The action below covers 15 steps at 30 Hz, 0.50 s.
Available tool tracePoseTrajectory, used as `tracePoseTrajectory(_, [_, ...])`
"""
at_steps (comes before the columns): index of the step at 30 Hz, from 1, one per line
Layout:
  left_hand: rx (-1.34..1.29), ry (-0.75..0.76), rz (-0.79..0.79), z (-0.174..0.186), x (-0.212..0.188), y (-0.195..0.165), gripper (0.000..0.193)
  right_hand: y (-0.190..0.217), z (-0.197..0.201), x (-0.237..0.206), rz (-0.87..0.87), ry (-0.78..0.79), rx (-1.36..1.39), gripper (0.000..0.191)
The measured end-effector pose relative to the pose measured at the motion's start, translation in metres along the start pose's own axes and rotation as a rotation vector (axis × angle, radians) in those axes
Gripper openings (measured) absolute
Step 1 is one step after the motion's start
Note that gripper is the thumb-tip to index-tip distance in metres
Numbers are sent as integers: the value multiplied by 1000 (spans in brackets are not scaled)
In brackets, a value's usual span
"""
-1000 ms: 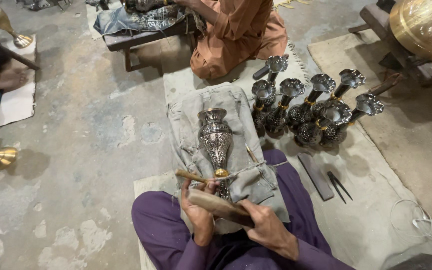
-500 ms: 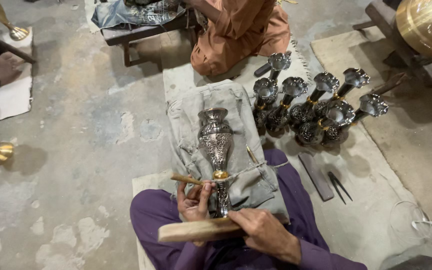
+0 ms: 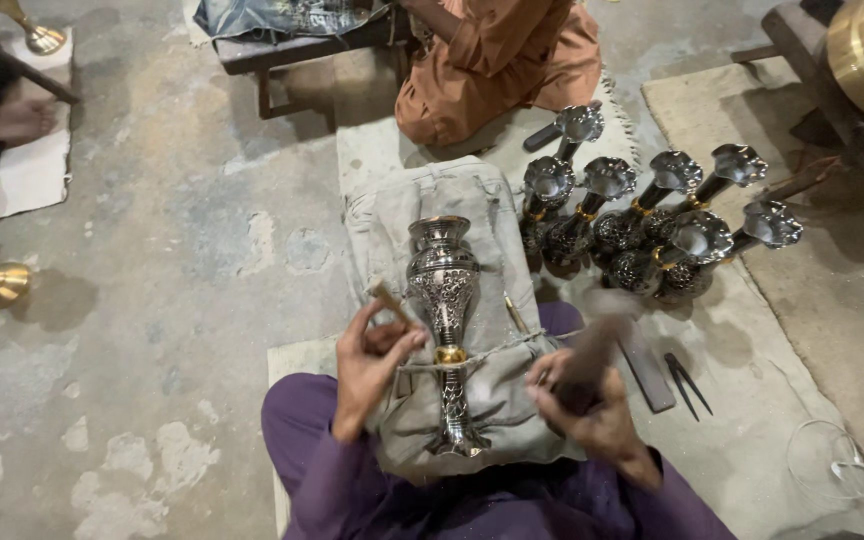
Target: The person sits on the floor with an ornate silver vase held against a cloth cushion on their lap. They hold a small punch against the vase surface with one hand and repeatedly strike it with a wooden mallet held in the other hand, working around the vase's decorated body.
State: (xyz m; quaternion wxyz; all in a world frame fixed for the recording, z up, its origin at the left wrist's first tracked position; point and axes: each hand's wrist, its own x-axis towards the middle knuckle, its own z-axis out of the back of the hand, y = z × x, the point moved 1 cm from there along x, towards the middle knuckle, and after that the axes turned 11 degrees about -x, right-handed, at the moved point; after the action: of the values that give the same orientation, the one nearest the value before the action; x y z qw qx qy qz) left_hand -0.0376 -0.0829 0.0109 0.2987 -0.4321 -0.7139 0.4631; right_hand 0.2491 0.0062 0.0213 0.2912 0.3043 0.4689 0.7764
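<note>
Left hand: your left hand (image 3: 372,362) has its fingers pinched closed round a thin wooden-handled chisel (image 3: 389,299), tip set against the vase body at about 9 o'clock of it.
Vase: the tall engraved silver-coloured metal vase with a brass collar (image 3: 444,300) lies along a grey cloth cushion (image 3: 472,250) on your lap, mouth at 12 o'clock, foot at 6 o'clock.
Handling: it looks stiff, fairly heavy and smooth enough to roll; I judge the narrow stem by the collar the surest hold, since the engraved wall could mar.
Right hand: your right hand (image 3: 592,410) grips a dark wooden mallet (image 3: 582,355), blurred.
Containers: the cluster of matching engraved vases (image 3: 652,225) stands at 2 o'clock; whether anything is inside them, I cannot tell.
</note>
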Motion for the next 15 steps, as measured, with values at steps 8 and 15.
tracePoseTrajectory(8, [297,385,-168,-13,47,-18,44,-9,10,19,-127,46,13,38])
tracePoseTrajectory(15, [294,473,-246,-19,51,-19,51,13,59,58,111,-33,-611,65])
